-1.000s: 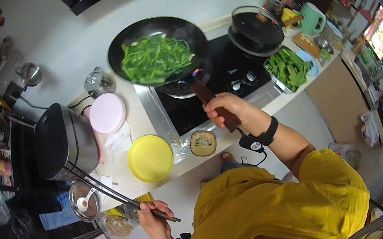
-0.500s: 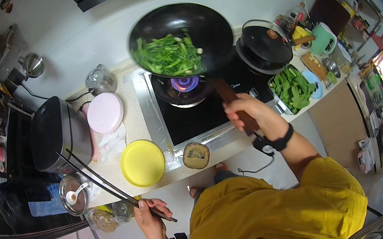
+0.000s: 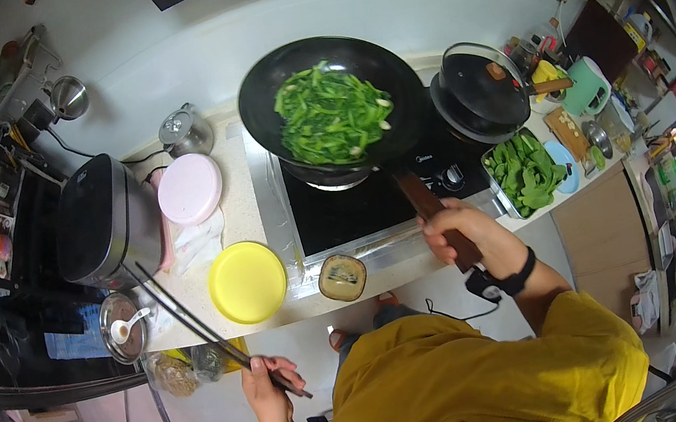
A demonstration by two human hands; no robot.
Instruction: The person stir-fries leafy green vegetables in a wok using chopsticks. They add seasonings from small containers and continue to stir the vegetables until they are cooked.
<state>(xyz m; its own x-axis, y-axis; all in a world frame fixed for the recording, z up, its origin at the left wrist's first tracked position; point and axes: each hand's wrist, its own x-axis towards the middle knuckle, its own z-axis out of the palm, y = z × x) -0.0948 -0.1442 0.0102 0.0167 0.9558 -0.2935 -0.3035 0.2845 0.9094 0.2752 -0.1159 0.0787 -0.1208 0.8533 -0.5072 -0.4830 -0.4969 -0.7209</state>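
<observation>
My right hand (image 3: 466, 234) is closed round the brown wooden handle of a black wok (image 3: 252, 106). Chopped green vegetables (image 3: 330, 114), with a few pale bits among them, lie in the middle of the wok. It covers the left burner of the black gas stove (image 3: 339, 218), and no flame shows from under it. Long dark chopsticks (image 3: 188, 316) are in my left hand (image 3: 270, 387), low in front of the counter, their tips pointing up and left toward the grey appliance. A yellow round plate (image 3: 247, 283) and a small square dish (image 3: 342, 278) stand near the counter's front edge.
A glass-lidded black pan (image 3: 474, 99) sits on the right burner. Beside it are a tray of leafy greens (image 3: 523, 174) and a light blue plate (image 3: 563, 164). To the left stand a grey appliance (image 3: 99, 220), a pink round lid (image 3: 190, 189) and a metal bowl with a white spoon (image 3: 130, 325).
The wok has come down and levelled over the burner, hiding the flame. The greens have slid from its left side to its middle. My left hand still holds the chopsticks.
</observation>
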